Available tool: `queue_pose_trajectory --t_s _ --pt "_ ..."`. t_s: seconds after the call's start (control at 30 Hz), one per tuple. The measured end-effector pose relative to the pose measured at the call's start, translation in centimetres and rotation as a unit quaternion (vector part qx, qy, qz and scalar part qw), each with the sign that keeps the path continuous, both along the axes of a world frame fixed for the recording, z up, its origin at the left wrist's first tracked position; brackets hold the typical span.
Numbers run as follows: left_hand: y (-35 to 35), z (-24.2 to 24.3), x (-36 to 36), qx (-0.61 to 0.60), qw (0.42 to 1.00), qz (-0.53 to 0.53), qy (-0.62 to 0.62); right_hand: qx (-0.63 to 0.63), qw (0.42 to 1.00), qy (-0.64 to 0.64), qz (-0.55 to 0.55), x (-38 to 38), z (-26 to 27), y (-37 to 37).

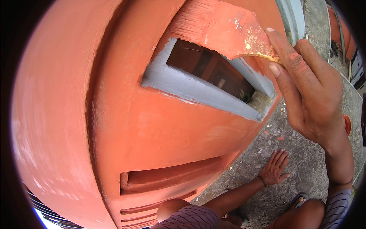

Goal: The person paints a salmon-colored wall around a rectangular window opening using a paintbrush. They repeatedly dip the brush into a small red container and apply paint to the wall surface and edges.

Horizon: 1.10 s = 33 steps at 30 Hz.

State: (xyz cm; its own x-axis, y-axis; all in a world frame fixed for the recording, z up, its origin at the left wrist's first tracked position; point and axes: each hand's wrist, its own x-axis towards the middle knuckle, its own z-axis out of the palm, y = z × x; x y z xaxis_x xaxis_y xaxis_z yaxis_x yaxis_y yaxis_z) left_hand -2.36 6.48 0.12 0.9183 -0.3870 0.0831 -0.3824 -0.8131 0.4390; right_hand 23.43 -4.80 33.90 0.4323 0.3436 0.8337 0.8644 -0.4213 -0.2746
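My right hand (311, 77) grips a wide flat paintbrush (237, 31) by its thin end, between thumb and fingers. Orange paint coats the brush, with yellowish worn patches near the fingers. Its bristles touch the orange wall (171, 128) just above a small recessed opening. Pale grey paint covers the opening's frame (197, 86). Orange smears mark my right fingers. My left hand (274, 168) lies palm down on the rough concrete floor (257, 189), fingers apart and holding nothing. A dark band circles the left wrist.
Below the opening, the wall has a long recessed slot (174, 174) and narrower ones. A raised edge (91, 114) runs along the wall's left side. Part of an orange round object (347, 125) shows behind my right wrist. Paint specks dot the concrete. My sandalled foot (300, 200) is at lower right.
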Motion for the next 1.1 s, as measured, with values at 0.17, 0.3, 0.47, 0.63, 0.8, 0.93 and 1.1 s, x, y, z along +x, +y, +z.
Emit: queue_pose_trajectory --t_s 0.17,0.3,0.47,0.63,0.8,0.93,1.1 --pt "-0.1 -0.7 -0.4 0.005 0.995 0.005 -0.103 0.051 0.994 0.084 0.047 -1.2 1.2 0.1" --pt "-0.3 -1.1 -0.2 0.032 0.997 -0.006 -0.073 -0.004 0.998 0.059 -0.018 -2.2 2.3 0.6" --pt "-0.1 -0.2 0.1 0.014 1.000 -0.004 0.021 -0.027 0.998 0.058 -0.016 -1.8 3.4 -0.7" --pt "-0.2 0.0 0.0 0.028 0.997 0.003 -0.073 -0.023 0.991 0.131 -0.002 -2.3 2.6 -1.6" --pt "-0.1 -1.0 -0.5 0.025 1.000 0.001 0.019 -0.013 0.998 0.063 0.009 -2.6 1.8 -2.2" --pt "0.1 -1.1 -0.4 0.018 1.000 -0.007 0.018 -0.079 0.996 -0.007 -0.030 -1.6 3.3 -3.1" --pt "0.0 -1.1 -0.2 0.015 0.999 -0.009 0.034 -0.119 0.990 0.012 -0.074 -2.0 5.0 -3.4"
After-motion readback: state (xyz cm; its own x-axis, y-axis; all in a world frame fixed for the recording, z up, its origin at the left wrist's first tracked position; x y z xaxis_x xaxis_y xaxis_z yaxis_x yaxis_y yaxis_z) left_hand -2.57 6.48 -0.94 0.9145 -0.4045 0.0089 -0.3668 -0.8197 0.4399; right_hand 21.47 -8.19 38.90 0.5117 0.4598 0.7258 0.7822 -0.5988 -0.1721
